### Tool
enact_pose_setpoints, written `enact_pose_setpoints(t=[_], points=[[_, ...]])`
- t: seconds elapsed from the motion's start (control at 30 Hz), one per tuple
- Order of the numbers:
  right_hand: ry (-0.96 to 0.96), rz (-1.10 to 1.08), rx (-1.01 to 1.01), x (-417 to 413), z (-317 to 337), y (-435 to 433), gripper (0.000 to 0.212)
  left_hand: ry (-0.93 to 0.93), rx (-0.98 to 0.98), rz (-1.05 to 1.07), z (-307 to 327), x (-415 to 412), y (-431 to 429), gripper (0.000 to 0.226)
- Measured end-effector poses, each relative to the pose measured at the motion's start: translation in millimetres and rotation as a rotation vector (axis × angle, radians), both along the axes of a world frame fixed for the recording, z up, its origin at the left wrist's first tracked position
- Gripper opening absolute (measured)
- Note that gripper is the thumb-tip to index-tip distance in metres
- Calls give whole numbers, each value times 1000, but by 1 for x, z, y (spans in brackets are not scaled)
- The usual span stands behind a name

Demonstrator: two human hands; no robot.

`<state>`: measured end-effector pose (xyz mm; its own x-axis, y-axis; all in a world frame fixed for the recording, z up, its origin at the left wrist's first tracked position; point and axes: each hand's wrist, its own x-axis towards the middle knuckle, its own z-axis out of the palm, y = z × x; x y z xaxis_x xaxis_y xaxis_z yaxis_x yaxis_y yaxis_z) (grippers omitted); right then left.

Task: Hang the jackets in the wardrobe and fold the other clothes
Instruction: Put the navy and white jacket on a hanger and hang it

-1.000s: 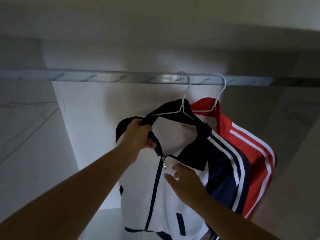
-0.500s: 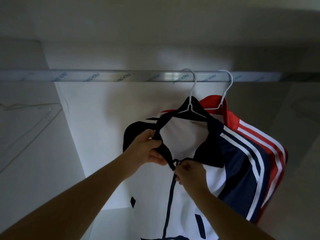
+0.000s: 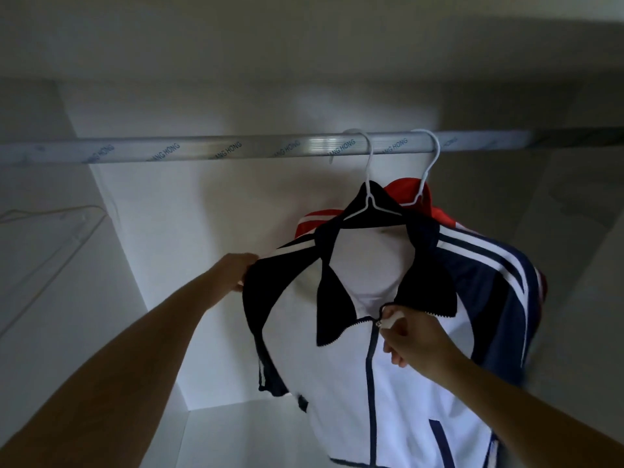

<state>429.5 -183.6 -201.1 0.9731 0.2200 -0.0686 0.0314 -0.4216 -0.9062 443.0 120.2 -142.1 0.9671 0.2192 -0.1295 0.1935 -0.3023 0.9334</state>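
The left hand [image 3: 240, 271] grips the jacket [image 3: 337, 383] by its left shoulder to steady it on the hanger [image 3: 370, 201] while the right hand [image 3: 417, 339] pinches the zip [image 3: 383, 323], probably to close it.

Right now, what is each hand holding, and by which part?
The white and navy jacket: the right hand pinches its zipper pull, and the left hand grips its dark shoulder, fingers hidden behind the fabric.

rail [image 3: 209, 151] looks like shiny metal under printed plastic film. navy-and-white jacket [image 3: 337, 332] is smooth, slightly glossy cloth, and the hanger [image 3: 370, 170] is thin white coated wire. wardrobe panels [image 3: 202, 214] look matt white.
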Motion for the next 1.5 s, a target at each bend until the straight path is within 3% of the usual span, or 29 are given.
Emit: enact_pose_setpoints(t=[0.13, 0.27, 0.33, 0.53, 0.6, 0.63, 0.73, 0.8, 0.9, 1.03, 1.13, 1.2, 1.27, 1.37, 1.4, 1.5], points=[[1, 7, -33, -2, 5, -6, 4, 2, -319, -111, -15, -12, -2, 29], [18, 53, -95, -5, 9, -8, 9, -20, -426, -86, -17, -7, 6, 24], [25, 84, -128, -7, 11, -6, 9, 2, -371, -53, -14, -3, 11, 22], [24, 68, -149, -11, 17, -8, 18, -38, 93, -127, 4, 2, 27, 11], [21, 56, -160, -12, 18, -8, 19, -96, 343, -138, 7, 1, 28, 5], [28, 48, -162, -12, 17, -6, 19, -169, 571, -138, 8, 2, 25, 6], [83, 30, -165, -11, 16, -2, 21, -652, 1249, -133, 10, -1, 11, 10], [142, 21, -147, -10, 15, 0, 22, -817, 1462, -131, 3, -13, -3, 11], [210, -17, -46, -11, 16, 3, 18, -873, 1593, -190, -21, -32, -20, 10], [280, -14, -29, -12, 21, 8, 19, -684, 1451, 13, -28, -28, -32, 14], [339, 34, -68, -19, 21, 10, 21, -331, 1040, 228, -42, -24, -36, 10], [377, 34, -55, -23, 20, 13, 21, -117, 792, 57, -73, -29, -43, 12], [440, 18, -25, -24, 21, 18, 23, -1, 763, -168, -106, -47, -61, 14], [470, 12, 99, -24, 24, 25, 23, -63, 728, -201, -138, -60, -97, 62], [473, 13, 179, -25, 24, 26, 23, -118, 719, -163, -140, -58, -111, 65], [464, 37, 333, -34, 26, 32, 25, -277, 860, -79, -137, -43, -140, 38]])
